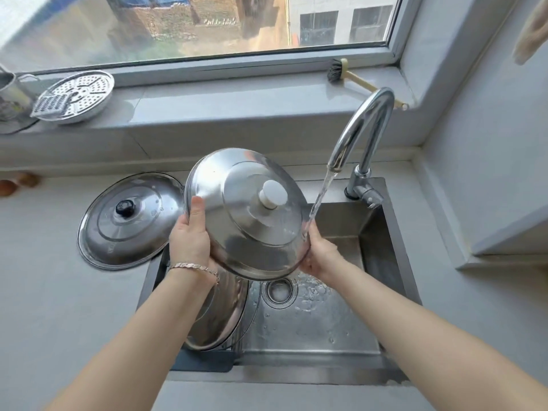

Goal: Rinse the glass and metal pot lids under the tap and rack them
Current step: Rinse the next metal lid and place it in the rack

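Sink point(385, 232) of brushed steel holds water pooling round the drain point(278, 290) and, at its left side, a domed steel lid point(219, 315) leaning on edge, with what may be a glass rim point(257, 304) just beside it. Above the basin I hold a shiny round metal lid point(246, 226) with a white knob point(272, 194), tilted: my left hand point(189, 235) grips its left rim, my right hand point(318, 253) curls under its right rim, where the stream point(320, 197) from the curved chrome tap point(364, 129) strikes. A flatter black-knobbed lid point(127, 221) lies on the grey counter point(44, 277)

lower lid point(222, 310): part hid | mug point(9, 90): cut by L edge
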